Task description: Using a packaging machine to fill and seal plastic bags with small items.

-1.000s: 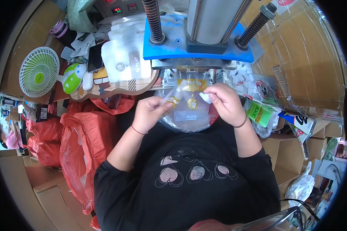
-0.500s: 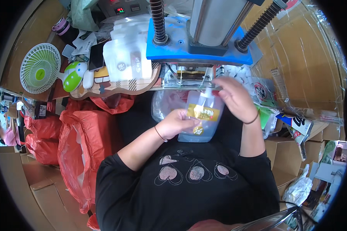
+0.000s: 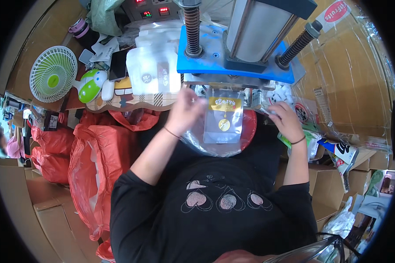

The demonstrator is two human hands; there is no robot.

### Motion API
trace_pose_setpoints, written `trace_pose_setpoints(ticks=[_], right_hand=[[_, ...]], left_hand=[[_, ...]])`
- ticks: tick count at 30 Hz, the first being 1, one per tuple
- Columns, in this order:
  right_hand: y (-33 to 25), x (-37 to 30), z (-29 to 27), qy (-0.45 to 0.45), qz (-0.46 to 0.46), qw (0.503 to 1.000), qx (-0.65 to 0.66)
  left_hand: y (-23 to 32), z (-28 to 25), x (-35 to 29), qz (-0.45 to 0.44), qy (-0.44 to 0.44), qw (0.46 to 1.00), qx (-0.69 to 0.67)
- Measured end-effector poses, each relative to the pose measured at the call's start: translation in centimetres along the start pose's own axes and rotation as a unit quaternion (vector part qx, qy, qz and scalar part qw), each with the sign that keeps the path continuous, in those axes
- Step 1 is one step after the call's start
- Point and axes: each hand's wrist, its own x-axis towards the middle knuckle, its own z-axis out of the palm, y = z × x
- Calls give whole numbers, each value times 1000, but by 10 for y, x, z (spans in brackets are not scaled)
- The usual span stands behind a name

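A clear flat pouch (image 3: 223,129) with a gold label hangs upright at the front of the press (image 3: 232,72), its top edge under the blue plate, with no hand on it. My left hand (image 3: 186,111) is just left of the pouch, apart from it and smeared by motion, so its fingers are unclear. Over to the right, my right hand (image 3: 286,122) is beside the pile of small white plastic pieces (image 3: 280,93). Its thumb and forefinger are drawn together, and whatever sits between them is too small to name.
A stack of flat pouches (image 3: 147,76) lies left of the press, beside a phone (image 3: 118,65) and a green-and-white fan (image 3: 53,74). Red plastic bags (image 3: 103,153) stand at my left. Cardboard boxes (image 3: 322,188) are at my right. A plastic-lined container (image 3: 249,127) is behind the pouch.
The pouch, held in my left hand before, now hangs at the press, let go. My left hand has moved up and left; my right hand has moved right and down to the white pieces.
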Motion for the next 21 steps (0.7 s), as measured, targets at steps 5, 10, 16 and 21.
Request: trace_pose_setpoints(ticks=[5, 10, 16, 21], right_hand=[[7, -5, 17, 205, 7, 979, 16], [-3, 5, 26, 300, 79, 949, 61], [-53, 9, 39, 272, 119, 945, 134], [-114, 32, 31, 137, -152, 954, 218]], left_hand=[[-8, -62, 8, 325, 219, 825, 408], [-30, -70, -24, 293, 84, 812, 498], [-13, -37, -47, 51, -6, 999, 11], [11, -4, -55, 40, -126, 990, 52]])
